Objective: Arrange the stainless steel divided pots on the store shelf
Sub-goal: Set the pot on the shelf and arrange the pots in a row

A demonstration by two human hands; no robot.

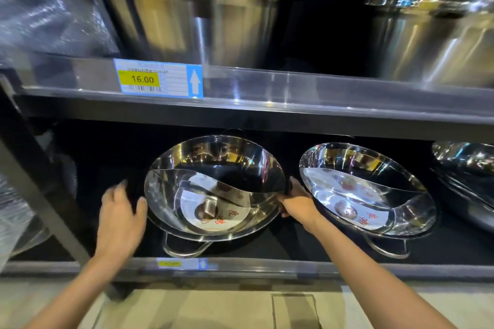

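A shiny divided steel pot (213, 187) with an S-shaped partition leans tilted toward me on the lower shelf (240, 267), a loop handle at its bottom. My left hand (120, 211) rests against its left rim with fingers spread. My right hand (296, 200) grips its right rim. A second divided pot (366, 189) leans just to the right, close to my right wrist. A further stack of similar pots (465, 165) shows at the far right edge.
The upper shelf (267, 88) carries large stacked steel stockpots (187, 13) and a price label (157, 79) reading 16.00. Plastic-wrapped goods (40, 16) sit at the left. A dark shelf upright (34, 173) slants past my left arm. Pale floor lies below.
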